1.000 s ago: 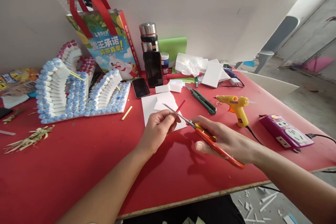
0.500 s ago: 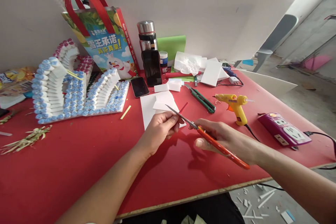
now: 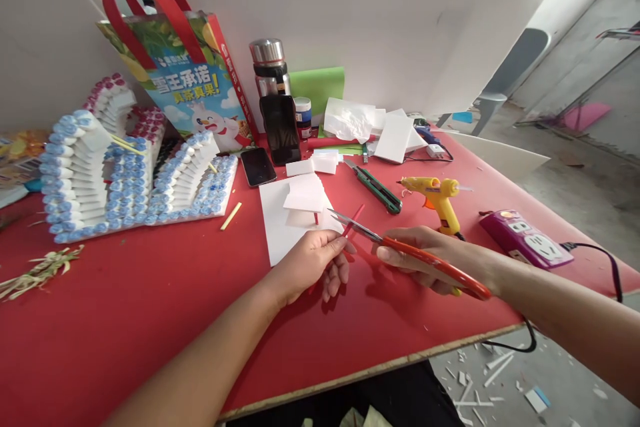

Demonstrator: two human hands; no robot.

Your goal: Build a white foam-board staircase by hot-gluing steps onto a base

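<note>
Well, hands [image 3: 320,257] hold red strip [image 3: 354,219], scissors [image 3: 430,259]; capped flask [image 3: 269,67], contents hidden.

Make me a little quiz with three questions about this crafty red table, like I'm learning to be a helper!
1. Which hand holds the scissors: A, left; B, right; C, neither?
2. True or false: the yellow glue gun lies between the green cutter and the purple socket block.
3. Fill in the colour: the left hand pinches a thin ____ strip.

Key: 1 B; 2 true; 3 red.
</note>
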